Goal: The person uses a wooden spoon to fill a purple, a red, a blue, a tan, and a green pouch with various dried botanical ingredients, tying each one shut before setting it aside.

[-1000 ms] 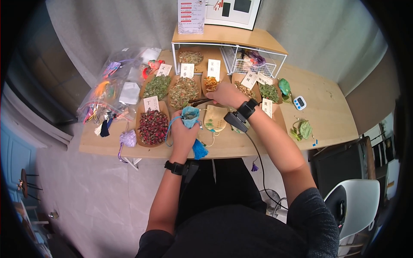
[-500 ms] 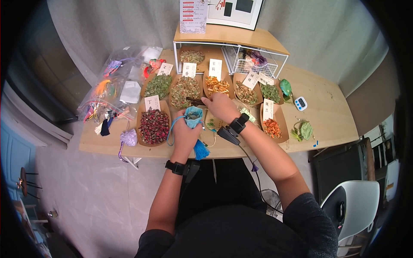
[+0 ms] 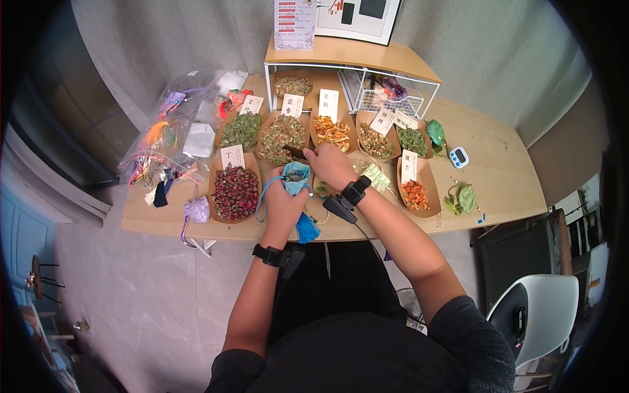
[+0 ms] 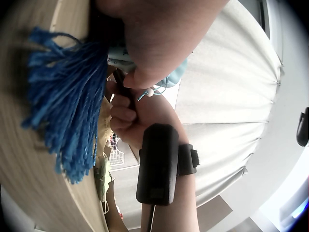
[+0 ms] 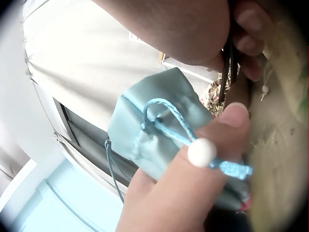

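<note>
My left hand (image 3: 283, 204) holds a light blue drawstring pouch (image 3: 298, 186) upright with its mouth open upward. A blue tassel (image 3: 306, 229) hangs below it, and a white bead (image 5: 202, 152) sits on its cord. My right hand (image 3: 333, 166) grips dark tongs (image 3: 294, 152), whose two prongs show in the right wrist view. They point left over the near edge of a paper tray of mixed dried herbs (image 3: 283, 134), just beyond the pouch. Whether the tongs pinch anything I cannot tell. Pale yellow-green pouches (image 3: 376, 175) lie beside my right wrist.
More labelled trays surround the hands: dried rosebuds (image 3: 236, 193) at left, orange-yellow strips (image 3: 333, 133) behind, orange pieces (image 3: 415, 195) at right. Plastic bags (image 3: 171, 141) lie at far left. A wooden shelf (image 3: 354, 59) stands behind; a timer (image 3: 458, 157) is at right.
My right hand has drawn back toward me and to the left with the tongs, uncovering the trays of orange-yellow strips and orange pieces. The left hand and pouch have hardly moved.
</note>
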`<state>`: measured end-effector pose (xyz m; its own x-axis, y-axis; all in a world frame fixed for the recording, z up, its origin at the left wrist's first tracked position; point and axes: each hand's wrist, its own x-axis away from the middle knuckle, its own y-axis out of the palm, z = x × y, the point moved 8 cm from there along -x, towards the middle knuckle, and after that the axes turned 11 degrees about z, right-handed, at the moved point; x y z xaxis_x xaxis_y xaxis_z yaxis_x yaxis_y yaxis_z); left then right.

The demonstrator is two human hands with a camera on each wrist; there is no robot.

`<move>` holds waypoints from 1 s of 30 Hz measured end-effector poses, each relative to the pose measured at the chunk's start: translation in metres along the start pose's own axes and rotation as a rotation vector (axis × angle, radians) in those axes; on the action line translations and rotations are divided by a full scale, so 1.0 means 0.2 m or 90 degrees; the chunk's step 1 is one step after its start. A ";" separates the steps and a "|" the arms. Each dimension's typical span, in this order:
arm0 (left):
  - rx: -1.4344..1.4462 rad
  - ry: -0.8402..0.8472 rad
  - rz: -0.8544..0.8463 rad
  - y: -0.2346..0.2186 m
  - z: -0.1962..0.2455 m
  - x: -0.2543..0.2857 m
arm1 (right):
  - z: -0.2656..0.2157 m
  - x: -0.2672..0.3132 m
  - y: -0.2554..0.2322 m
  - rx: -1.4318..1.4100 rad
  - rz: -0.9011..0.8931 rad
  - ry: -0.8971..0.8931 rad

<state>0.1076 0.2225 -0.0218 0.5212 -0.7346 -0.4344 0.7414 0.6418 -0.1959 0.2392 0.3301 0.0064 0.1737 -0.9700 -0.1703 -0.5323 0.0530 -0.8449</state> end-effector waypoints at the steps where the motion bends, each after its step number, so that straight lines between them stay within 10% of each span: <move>1: 0.003 -0.001 0.000 0.00 0.00 0.00 | 0.00 0.00 0.00 -0.006 -0.002 0.001; 30: 0.010 -0.016 0.015 0.00 0.00 0.00 | 0.02 -0.09 -0.05 -0.102 0.078 -0.021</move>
<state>0.1063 0.2230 -0.0220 0.5485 -0.7252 -0.4162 0.7356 0.6552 -0.1722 0.2454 0.3477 0.0153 0.1249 -0.9503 -0.2850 -0.6761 0.1287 -0.7255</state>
